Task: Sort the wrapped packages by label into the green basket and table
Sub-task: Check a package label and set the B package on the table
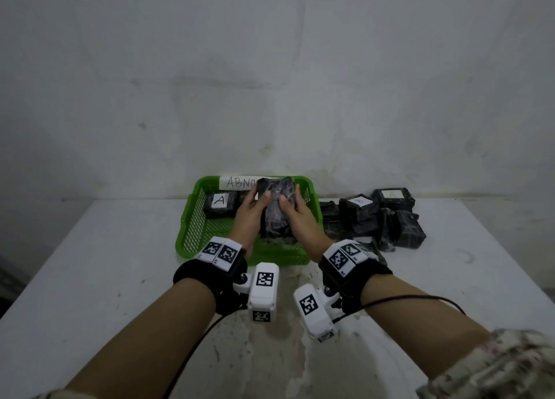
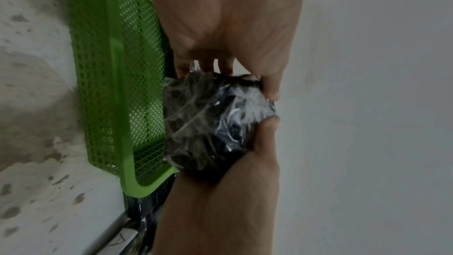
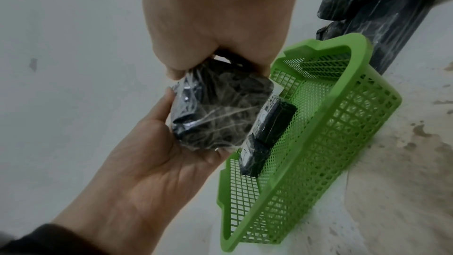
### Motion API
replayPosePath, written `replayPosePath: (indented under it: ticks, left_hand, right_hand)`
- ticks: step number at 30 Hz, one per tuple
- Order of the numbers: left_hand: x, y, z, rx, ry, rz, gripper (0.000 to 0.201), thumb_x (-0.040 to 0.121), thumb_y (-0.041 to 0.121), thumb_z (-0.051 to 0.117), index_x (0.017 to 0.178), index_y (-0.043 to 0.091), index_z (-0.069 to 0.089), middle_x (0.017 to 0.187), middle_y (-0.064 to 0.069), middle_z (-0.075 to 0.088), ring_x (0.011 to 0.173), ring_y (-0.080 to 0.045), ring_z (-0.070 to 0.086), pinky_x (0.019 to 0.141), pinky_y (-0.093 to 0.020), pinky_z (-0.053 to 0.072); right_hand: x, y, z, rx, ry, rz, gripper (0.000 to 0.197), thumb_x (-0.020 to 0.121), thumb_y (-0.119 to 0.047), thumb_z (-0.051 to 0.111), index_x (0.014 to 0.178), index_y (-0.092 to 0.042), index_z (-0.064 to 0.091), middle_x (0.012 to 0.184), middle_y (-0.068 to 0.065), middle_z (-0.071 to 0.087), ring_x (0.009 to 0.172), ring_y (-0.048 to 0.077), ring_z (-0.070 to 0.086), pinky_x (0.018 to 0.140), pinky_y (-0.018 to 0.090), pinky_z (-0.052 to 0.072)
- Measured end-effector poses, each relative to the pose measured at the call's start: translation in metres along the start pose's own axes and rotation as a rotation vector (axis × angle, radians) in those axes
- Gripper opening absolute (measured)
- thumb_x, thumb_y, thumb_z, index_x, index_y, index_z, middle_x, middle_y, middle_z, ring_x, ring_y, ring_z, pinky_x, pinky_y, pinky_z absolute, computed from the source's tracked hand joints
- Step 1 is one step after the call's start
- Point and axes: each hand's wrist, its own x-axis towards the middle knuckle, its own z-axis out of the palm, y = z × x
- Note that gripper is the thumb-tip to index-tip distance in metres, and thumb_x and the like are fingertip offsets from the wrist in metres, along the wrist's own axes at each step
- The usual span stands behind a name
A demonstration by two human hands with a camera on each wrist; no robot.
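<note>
Both hands hold one black wrapped package (image 1: 276, 211) upright above the green basket (image 1: 187, 233). My left hand (image 1: 250, 208) grips its left side and my right hand (image 1: 295, 211) grips its right side, thumbs on the near face. No label shows on the held package (image 2: 208, 129) (image 3: 215, 115) in any view. The right wrist view shows two labelled packages (image 3: 277, 121) lying inside the basket (image 3: 318, 143). One of them reads A (image 1: 220, 203). The left wrist view shows my left hand (image 2: 220, 36) at the top and my right hand (image 2: 220, 191) coming from below.
A pile of black wrapped packages (image 1: 402, 230) lies on the white table (image 1: 90, 278) right of the basket, one labelled B (image 1: 359, 211), one A (image 1: 392, 196). A paper sign starting ABNO (image 1: 240, 183) stands on the basket's far rim. A wall rises close behind.
</note>
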Motion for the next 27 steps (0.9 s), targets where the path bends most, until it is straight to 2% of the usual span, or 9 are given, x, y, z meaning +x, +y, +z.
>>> replayPosePath:
  ticks: [3,10,13,15,17,20,24,26,27]
  left_hand:
    - [-0.004,-0.003,0.002,0.073,-0.065,-0.011,0.055,0.094,0.039,0.048,0.145,0.031,0.031,0.144,-0.001,0.045,0.133,-0.021,0.041,0.112,-0.05,0.03]
    - [0.003,-0.004,0.006,0.068,0.016,0.025,0.046,0.099,0.026,0.043,0.144,0.019,0.035,0.136,-0.008,0.054,0.124,-0.025,0.051,0.108,-0.049,0.038]
    - [0.005,-0.004,0.006,-0.016,-0.042,-0.06,0.053,0.096,0.036,0.047,0.145,0.023,0.032,0.139,-0.007,0.051,0.128,-0.027,0.048,0.108,-0.052,0.036]
    - [0.005,-0.004,0.006,-0.048,-0.083,-0.105,0.059,0.093,0.038,0.051,0.147,0.027,0.029,0.141,-0.008,0.05,0.128,-0.028,0.048,0.107,-0.053,0.036]
    - [0.005,-0.001,0.007,-0.043,-0.083,-0.089,0.048,0.097,0.023,0.047,0.144,0.022,0.035,0.134,-0.009,0.055,0.121,-0.029,0.054,0.103,-0.051,0.042]
    - [0.007,0.0,0.006,-0.038,-0.063,-0.041,0.042,0.099,0.011,0.038,0.141,0.017,0.039,0.127,-0.013,0.057,0.114,-0.03,0.057,0.097,-0.047,0.047]
    - [0.012,-0.005,0.001,-0.073,-0.058,-0.109,0.044,0.099,0.01,0.039,0.143,0.017,0.035,0.132,-0.015,0.053,0.115,-0.029,0.055,0.091,-0.042,0.049]
    - [0.016,-0.009,0.001,0.018,0.002,-0.123,0.057,0.096,0.011,0.048,0.147,0.023,0.025,0.14,-0.012,0.042,0.12,-0.029,0.049,0.101,-0.046,0.044]
    - [0.021,-0.012,0.0,0.149,0.077,-0.093,0.063,0.093,0.01,0.055,0.145,0.026,0.024,0.139,-0.008,0.035,0.119,-0.026,0.045,0.104,-0.045,0.041]
  right_hand:
    - [0.002,0.001,-0.001,-0.007,0.026,-0.008,0.066,0.102,-0.029,0.039,0.153,-0.016,-0.001,0.155,0.006,0.028,0.14,0.019,0.031,0.097,0.018,0.027]
    - [0.003,-0.003,-0.002,0.016,-0.074,0.025,0.074,0.1,-0.023,0.045,0.152,-0.018,-0.008,0.153,0.004,0.031,0.134,0.015,0.037,0.094,0.016,0.033]
    - [0.003,-0.005,-0.007,0.079,-0.08,0.028,0.064,0.1,-0.011,0.043,0.152,-0.013,0.005,0.145,0.011,0.039,0.112,0.013,0.043,0.064,0.0,0.045]
    - [0.004,-0.008,-0.008,0.112,-0.047,0.022,0.058,0.1,-0.01,0.042,0.151,-0.013,0.013,0.134,0.009,0.046,0.107,0.013,0.043,0.053,-0.001,0.043]
    - [0.005,-0.007,-0.006,0.12,-0.041,0.033,0.057,0.1,-0.013,0.044,0.15,-0.016,0.017,0.12,0.003,0.05,0.106,0.014,0.049,0.062,0.005,0.048]
    - [0.008,0.0,-0.005,0.11,-0.085,0.072,0.068,0.095,-0.017,0.055,0.151,-0.02,0.017,0.118,0.0,0.055,0.108,0.02,0.057,0.087,0.028,0.05]
    - [0.008,0.001,-0.01,0.038,-0.163,0.073,0.076,0.087,-0.004,0.064,0.148,-0.019,0.022,0.117,-0.001,0.057,0.104,0.016,0.059,0.083,0.023,0.053]
    - [0.01,0.002,-0.011,-0.144,-0.093,0.016,0.089,0.082,-0.003,0.07,0.151,-0.017,0.015,0.134,0.007,0.046,0.121,0.024,0.05,0.096,0.032,0.048]
    - [0.013,0.005,-0.011,-0.32,-0.048,-0.032,0.099,0.078,-0.008,0.074,0.152,-0.018,0.009,0.147,0.01,0.031,0.135,0.029,0.035,0.108,0.04,0.037]
